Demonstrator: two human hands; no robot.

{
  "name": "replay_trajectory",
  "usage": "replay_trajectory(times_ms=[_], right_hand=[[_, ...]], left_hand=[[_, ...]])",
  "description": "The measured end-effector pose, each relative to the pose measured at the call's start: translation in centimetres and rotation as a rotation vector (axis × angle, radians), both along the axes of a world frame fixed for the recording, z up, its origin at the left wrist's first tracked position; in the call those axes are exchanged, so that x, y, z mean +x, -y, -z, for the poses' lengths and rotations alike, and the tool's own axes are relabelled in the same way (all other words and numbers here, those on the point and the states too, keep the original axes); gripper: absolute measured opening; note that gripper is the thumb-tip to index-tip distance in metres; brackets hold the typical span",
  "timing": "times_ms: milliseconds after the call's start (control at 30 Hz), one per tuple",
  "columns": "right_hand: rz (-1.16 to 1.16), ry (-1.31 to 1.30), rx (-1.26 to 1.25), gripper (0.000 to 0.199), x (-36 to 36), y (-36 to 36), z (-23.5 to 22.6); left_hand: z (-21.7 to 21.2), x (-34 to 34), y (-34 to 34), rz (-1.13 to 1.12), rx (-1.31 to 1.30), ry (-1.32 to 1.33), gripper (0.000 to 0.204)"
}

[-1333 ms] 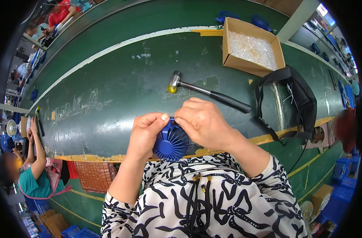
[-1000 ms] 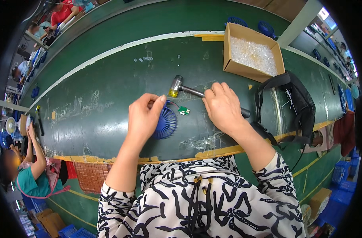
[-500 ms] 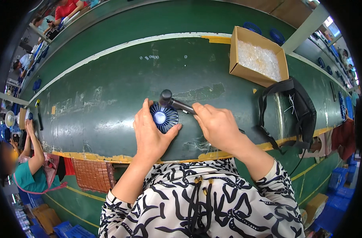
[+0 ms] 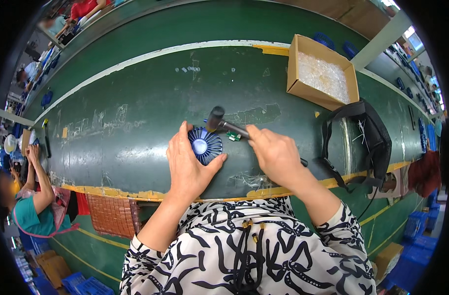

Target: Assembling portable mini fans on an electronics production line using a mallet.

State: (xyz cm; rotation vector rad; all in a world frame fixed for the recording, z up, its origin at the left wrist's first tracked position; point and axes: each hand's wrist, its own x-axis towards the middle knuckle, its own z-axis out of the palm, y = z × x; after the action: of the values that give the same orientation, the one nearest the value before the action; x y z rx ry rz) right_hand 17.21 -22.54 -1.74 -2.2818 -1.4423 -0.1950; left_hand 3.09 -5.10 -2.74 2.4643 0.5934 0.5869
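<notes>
My left hand is curled round a blue ribbed round fan grille with a shiny disc in its middle, gripping it at the left and lower right on the table. My right hand is closed round the handle of a black hammer. The hammer's head is by the grille's upper rim; whether it touches cannot be made out. A small green circuit board shows just right of the grille, under the hammer handle.
An open cardboard box of small clear plastic pieces stands at the far right of the green table. A black strapped bag lies nearer on the right. Several clear bits lie farther back. At left, another person works.
The hammer's head has shifted up and to the right, along with my right hand. The green circuit board shows more plainly. My left hand keeps its grip on the grille.
</notes>
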Motion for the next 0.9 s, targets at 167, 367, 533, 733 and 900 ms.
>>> replay_trajectory(times_ms=[167, 367, 533, 733, 900], right_hand=[[-0.001, 0.044, 0.292, 0.021, 1.7, -1.3, -1.3], [-0.070, -0.680, 0.290, 0.026, 0.4, -6.3, -1.6], [-0.087, -1.065, 0.306, 0.029, 0.6, -8.0, 1.0], [-0.136, -1.214, 0.182, 0.025, 2.0, -7.5, 0.1], [-0.203, -1.162, 0.191, 0.023, 2.1, -7.3, 1.0]], left_hand=[[0.7, -0.9, -0.6, 0.033, -0.150, 0.098, 0.103], [1.1, -1.2, -0.8, 0.126, -0.375, 0.247, 0.105], [1.7, 0.0, -3.7, 0.088, -0.366, 0.323, 0.067], [1.9, 6.0, -11.4, -0.118, -0.324, 0.347, 0.018], [1.8, 11.2, -15.0, -0.215, 0.028, 0.182, 0.026]])
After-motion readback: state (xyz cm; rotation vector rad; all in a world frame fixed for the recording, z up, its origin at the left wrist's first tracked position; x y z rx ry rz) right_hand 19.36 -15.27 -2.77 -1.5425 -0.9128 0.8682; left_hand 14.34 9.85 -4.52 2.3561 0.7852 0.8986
